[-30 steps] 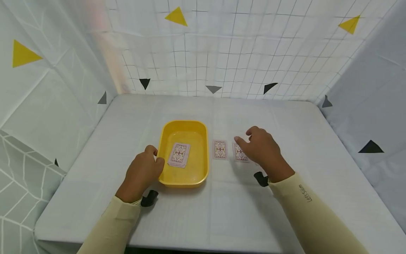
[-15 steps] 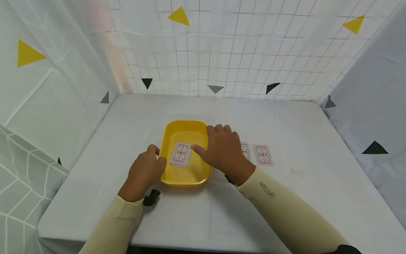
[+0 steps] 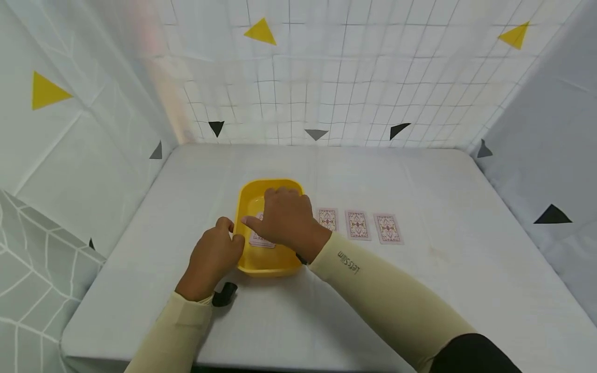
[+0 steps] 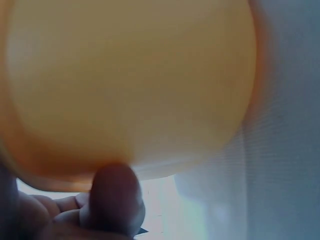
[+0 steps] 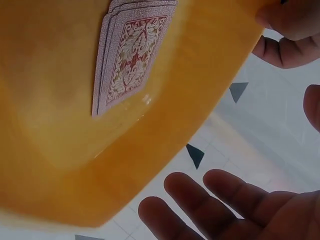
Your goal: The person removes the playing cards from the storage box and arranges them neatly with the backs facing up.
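A yellow plastic tray stands on the table, and my left hand grips its left rim. In the left wrist view the thumb presses the wall of the tray. A small stack of playing cards lies face down inside the tray, with red patterned backs. My right hand hovers over the stack and partly hides it in the head view. In the right wrist view its fingers are spread and hold nothing, apart from the cards.
Right of the tray three more playing cards lie face down in a row: a near one, a middle one and a far right one. A white cloth covers the table. White sheets hang around it.
My right hand has moved left, from above the cards on the table to above the stack in the tray. The row of cards is uncovered. My left hand stays on the rim.
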Demonstrator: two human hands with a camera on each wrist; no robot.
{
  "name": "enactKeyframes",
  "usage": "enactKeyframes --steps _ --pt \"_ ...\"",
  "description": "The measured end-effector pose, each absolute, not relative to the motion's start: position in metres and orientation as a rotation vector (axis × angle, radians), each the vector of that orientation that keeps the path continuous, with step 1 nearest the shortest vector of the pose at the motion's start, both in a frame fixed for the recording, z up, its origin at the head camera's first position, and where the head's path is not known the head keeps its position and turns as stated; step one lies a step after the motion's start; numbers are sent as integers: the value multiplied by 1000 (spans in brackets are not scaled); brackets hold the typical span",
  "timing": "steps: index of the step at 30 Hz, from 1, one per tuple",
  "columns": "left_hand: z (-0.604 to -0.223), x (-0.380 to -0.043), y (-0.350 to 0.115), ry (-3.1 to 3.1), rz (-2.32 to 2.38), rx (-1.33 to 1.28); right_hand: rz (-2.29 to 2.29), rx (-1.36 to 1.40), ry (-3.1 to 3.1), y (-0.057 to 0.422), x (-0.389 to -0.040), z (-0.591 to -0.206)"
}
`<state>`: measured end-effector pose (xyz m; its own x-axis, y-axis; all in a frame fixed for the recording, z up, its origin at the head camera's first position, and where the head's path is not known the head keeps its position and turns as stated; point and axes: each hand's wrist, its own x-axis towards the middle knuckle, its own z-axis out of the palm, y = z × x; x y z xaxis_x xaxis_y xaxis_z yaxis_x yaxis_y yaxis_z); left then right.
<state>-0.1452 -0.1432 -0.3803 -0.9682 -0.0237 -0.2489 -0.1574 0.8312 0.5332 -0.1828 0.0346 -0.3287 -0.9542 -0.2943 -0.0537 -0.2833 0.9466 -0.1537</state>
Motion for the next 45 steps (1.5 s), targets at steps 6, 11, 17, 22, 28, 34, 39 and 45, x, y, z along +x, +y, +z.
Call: enactKeyframes --steps 6,11,17,22,28,34,39,45 --pt "-381 -144 -143 2777 851 -135 -270 -438 2996 24 -196 -340" --pt "-384 -144 -142 2810 847 -97 -244 -366 2936 22 -205 -356" --pt "-384 -144 -140 2827 839 -77 54 -397 2936 21 -205 -368" --pt "-384 -145 -138 2853 835 -62 38 -401 2918 22 -203 -370" --pt "-384 -145 -138 2861 813 -69 -24 -423 2889 22 -203 -370" --pt "-382 -144 -138 2845 812 -88 -228 -316 2838 23 -204 -369" --pt "-382 -144 -138 2828 817 -91 -368 -240 2803 22 -208 -371" --pt "-382 -144 -138 2832 820 -80 -506 -205 2742 23 -211 -368"
